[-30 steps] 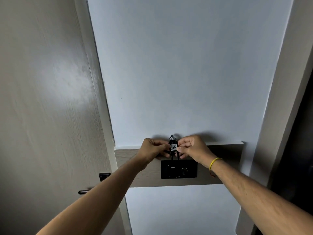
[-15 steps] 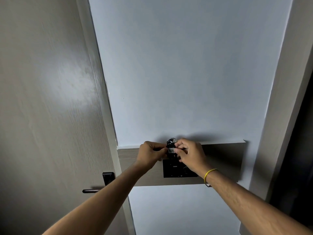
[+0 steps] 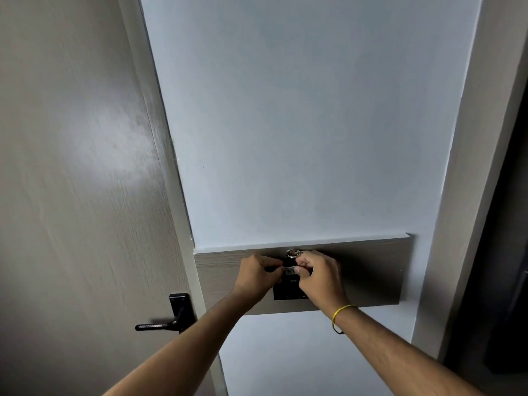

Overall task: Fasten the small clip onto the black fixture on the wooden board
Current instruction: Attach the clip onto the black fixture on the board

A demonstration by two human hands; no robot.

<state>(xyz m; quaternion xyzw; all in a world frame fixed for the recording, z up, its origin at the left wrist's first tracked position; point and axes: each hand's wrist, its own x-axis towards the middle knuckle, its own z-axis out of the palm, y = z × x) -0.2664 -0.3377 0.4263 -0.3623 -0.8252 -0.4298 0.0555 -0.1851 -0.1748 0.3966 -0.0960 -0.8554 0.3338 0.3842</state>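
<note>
While pinched between both hands, small clip (image 3: 291, 270) against black fixture (image 3: 288, 292).

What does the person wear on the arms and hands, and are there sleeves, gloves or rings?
Both forearms are bare, with no sleeves in view. The left hand and the right hand have no gloves, and no ring shows on the fingers. The only thing worn is a thin yellow band around the right wrist.

left hand (image 3: 257, 277) – raised, fingers pinched | right hand (image 3: 321, 277) – raised, fingers pinched, nearly touching left
</note>
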